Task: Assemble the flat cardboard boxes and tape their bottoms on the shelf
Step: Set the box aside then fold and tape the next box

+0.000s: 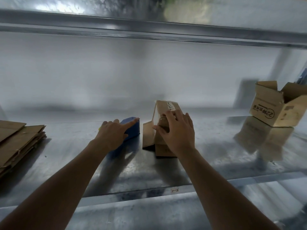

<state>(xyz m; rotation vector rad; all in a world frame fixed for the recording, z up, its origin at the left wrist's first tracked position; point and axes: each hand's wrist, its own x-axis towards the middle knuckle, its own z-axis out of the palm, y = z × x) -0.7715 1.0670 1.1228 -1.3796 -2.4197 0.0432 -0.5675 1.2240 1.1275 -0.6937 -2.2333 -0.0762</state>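
Fingers (167, 125) of our right hand (177, 132) curl over the box (163, 128) at the shelf's centre, thumb on its left edge, gripping it. It stands tilted, taped bottom up, flaps splayed below. We judge the grip steadies it so the tape can be pressed down or the box turned upright.

Our left hand (112, 135), at nine o'clock from the box, lies on the blue dispenser (131, 128), forefinger straight along its top; we cannot tell whether the other fingers close round it. It sits just beside the box, handy for another strip.

On the metal shelf (66, 163), flat boxes (20, 143) wait stacked at the far nine o'clock edge, well apart. At two o'clock, farther back, a finished box (280, 108) stands open-topped. Nothing blocks the way between them.
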